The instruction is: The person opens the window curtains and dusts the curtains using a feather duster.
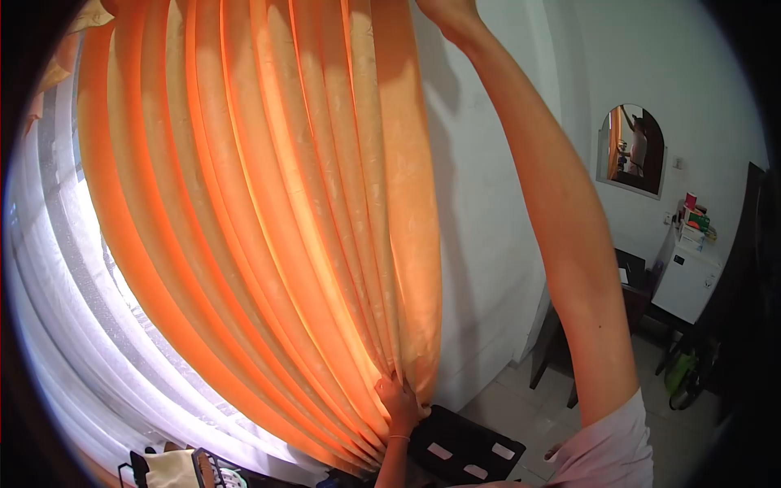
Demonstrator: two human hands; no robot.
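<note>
I have a pale wall (496, 244) and tiled floor (504, 398) on my feed, the orange curtain (268, 244) hanging in long folds left of centre beside a white sheer (49, 301), with the left hand (398, 398) clenched around its gathered lower part near a black panel (455, 439). The raised right arm (569, 220) blocks some of the wall and dark table (639, 268) from me, and the top edge cuts off the right hand (447, 11), so I can't tell its grip. Below an arched mirror (630, 150), a small white fridge (685, 281) bears packages (693, 232) whose labels are too small for me to read.
</note>
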